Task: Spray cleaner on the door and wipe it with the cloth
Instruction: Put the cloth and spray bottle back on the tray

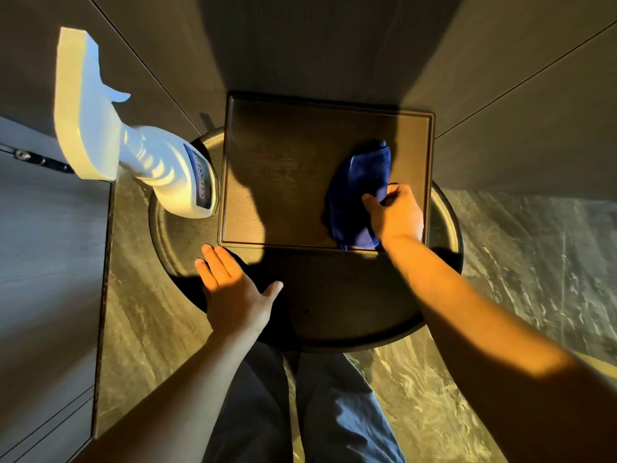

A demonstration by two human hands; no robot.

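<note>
The right hand (395,212) pinches the blue cloth (359,195) on the tray (283,168) at three o'clock; pickup seems underway. The left hand (233,289), fingers spread, rests at seven o'clock. Next, reach the spray bottle (140,138) at ten o'clock.

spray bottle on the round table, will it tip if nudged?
Probably: the spray bottle looks tall, with a big trigger head above a narrow neck. It stands by the round table rim, so a push could drop it. Fill level, hence weight, not visible.
</note>
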